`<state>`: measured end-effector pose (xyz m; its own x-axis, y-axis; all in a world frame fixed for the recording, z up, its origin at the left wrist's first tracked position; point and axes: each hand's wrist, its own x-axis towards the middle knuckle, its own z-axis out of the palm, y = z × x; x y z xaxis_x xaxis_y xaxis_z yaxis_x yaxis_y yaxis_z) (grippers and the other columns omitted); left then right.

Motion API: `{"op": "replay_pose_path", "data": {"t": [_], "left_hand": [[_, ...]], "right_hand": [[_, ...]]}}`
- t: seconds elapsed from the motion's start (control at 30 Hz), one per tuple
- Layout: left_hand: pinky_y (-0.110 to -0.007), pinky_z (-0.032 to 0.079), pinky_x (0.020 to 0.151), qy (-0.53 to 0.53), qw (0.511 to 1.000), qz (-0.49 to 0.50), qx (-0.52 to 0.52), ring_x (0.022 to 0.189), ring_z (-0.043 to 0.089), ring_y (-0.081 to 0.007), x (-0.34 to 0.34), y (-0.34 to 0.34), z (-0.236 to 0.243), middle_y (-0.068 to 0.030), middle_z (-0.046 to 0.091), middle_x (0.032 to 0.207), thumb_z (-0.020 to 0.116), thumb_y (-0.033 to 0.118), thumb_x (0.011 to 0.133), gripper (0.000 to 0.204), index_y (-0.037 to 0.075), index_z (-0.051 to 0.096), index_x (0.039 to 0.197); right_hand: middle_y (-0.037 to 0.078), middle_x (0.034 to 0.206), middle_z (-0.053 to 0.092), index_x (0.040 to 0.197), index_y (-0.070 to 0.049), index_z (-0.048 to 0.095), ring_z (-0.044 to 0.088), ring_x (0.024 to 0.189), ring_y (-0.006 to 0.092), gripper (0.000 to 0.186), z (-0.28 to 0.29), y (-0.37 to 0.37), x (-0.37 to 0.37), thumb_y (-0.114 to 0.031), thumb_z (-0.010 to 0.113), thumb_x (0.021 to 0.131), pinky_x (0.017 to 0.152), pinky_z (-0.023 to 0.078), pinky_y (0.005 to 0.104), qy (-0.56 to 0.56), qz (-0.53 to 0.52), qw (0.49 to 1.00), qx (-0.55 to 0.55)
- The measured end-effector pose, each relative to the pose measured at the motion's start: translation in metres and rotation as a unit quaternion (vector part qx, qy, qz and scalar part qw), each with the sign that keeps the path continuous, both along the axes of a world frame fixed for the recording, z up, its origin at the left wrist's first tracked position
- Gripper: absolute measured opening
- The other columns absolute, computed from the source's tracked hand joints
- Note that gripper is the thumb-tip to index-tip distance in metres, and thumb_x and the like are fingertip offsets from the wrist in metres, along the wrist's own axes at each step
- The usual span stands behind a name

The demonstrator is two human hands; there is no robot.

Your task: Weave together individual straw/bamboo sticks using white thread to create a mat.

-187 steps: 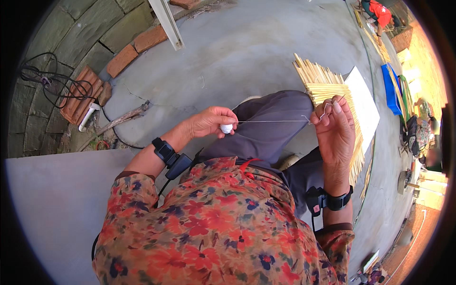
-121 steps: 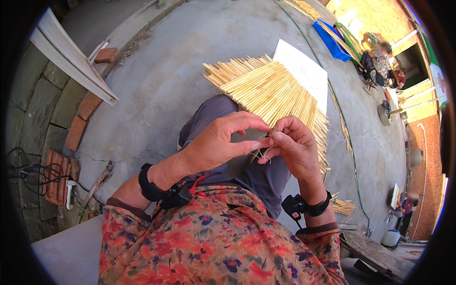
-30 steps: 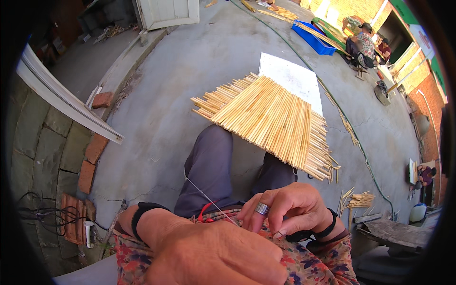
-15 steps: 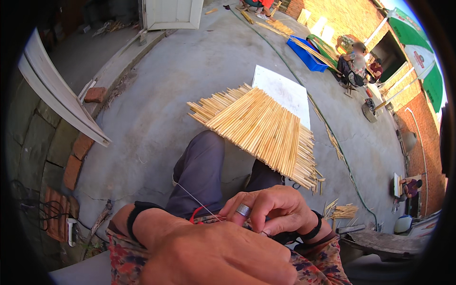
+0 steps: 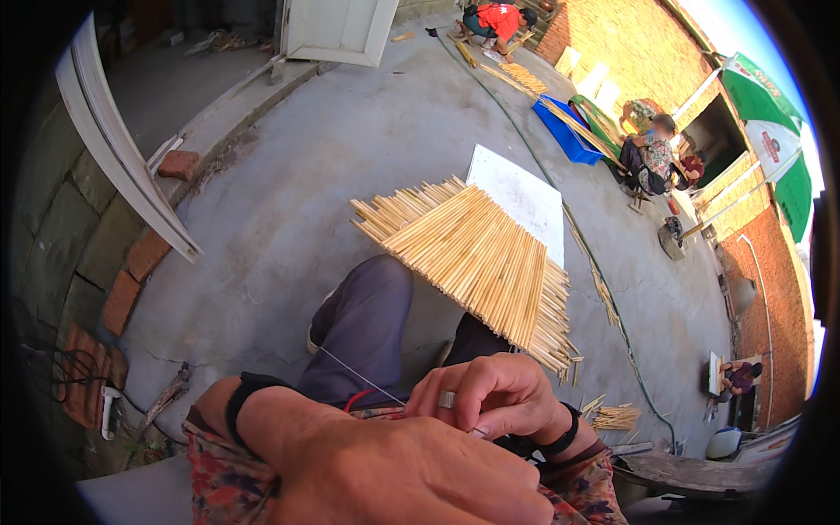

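My left hand [image 5: 385,468] is large in the foreground, its back toward me and its fingers hidden. Just beyond it, my right hand [image 5: 494,394], with a wide silver ring, is closed, thumb and forefinger pinched low against the left hand. A thin pale thread [image 5: 359,374] runs taut from beside my knee up to the right hand's curled fingers. Whatever sits at the pinched fingertips is too small to make out. By the left wrist, a bit of red [image 5: 357,400] shows. Past my knees, a fan-shaped mat of straw-coloured sticks [image 5: 468,254] lies partly over a white board [image 5: 521,197].
Loose cut sticks [image 5: 618,416] lie at right near a weathered plank [image 5: 700,472]. A green hose [image 5: 626,341] crosses the concrete floor. Bricks [image 5: 120,302] and a white door frame [image 5: 131,166] stand left. Farther off are a blue crate [image 5: 569,131], several people and a green-white umbrella [image 5: 774,140].
My view has tilted slightly, so the scene sits lower and a crouching person in red shows more at the back. Both hands stay together, with the thread still taut.
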<state>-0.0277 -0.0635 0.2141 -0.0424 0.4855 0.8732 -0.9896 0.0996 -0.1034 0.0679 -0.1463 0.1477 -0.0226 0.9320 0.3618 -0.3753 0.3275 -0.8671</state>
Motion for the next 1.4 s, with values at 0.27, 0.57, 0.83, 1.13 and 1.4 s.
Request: {"op": "replay_pose_path", "data": {"t": [0.27,0.57,0.83,1.13,1.4], "left_hand": [[-0.025,0.023,0.034,0.011,0.999,0.017,-0.044,0.037,0.039,-0.0114,-0.005,-0.003,0.004,-0.0098,0.055,0.056,0.060,-0.006,0.067,0.008,-0.003,0.060,0.059],[-0.025,0.021,0.033,0.038,0.999,0.017,0.002,0.036,0.036,-0.0105,-0.010,0.010,0.005,-0.0082,0.054,0.056,0.061,-0.006,0.066,0.010,-0.001,0.059,0.057],[-0.027,0.039,0.047,0.266,0.946,-0.053,0.177,0.051,0.051,-0.0152,0.002,0.069,-0.051,-0.0105,0.057,0.069,0.058,-0.005,0.079,0.003,-0.003,0.060,0.078],[-0.015,0.043,0.063,0.604,0.789,-0.112,0.033,0.071,0.051,-0.0008,0.024,0.074,-0.102,0.0024,0.058,0.080,0.061,0.004,0.086,0.010,-0.001,0.063,0.094],[-0.016,0.037,0.052,0.637,0.767,-0.071,0.026,0.059,0.046,-0.0024,0.029,0.062,-0.108,-0.0010,0.063,0.080,0.058,0.005,0.088,0.008,0.001,0.064,0.091]], "right_hand": [[0.010,0.081,0.059,0.088,0.000,0.055,0.059,0.084,0.0249,0.008,0.001,0.005,-0.002,-0.003,0.061,0.085,0.076,0.044,0.0379,0.018,0.012,1.000,0.004],[0.013,0.083,0.058,0.090,0.000,0.054,0.059,0.084,0.0243,0.008,0.000,0.001,0.000,-0.001,0.061,0.085,0.075,0.045,0.0375,0.034,-0.008,0.999,-0.031],[0.011,0.089,0.059,0.091,-0.001,0.053,0.058,0.088,0.0207,0.007,-0.007,-0.003,0.008,-0.001,0.059,0.086,0.079,0.045,0.0329,0.050,-0.136,0.984,-0.108],[0.003,0.088,0.061,0.102,-0.001,0.060,0.057,0.079,0.0086,0.016,-0.035,0.002,0.037,-0.007,0.061,0.087,0.074,0.046,0.0224,-0.083,-0.405,0.895,-0.169],[0.002,0.081,0.056,0.123,0.000,0.049,0.054,0.067,0.0081,0.038,-0.031,0.007,0.024,-0.003,0.059,0.087,0.065,0.049,0.0238,-0.105,-0.407,0.895,-0.147]]}}
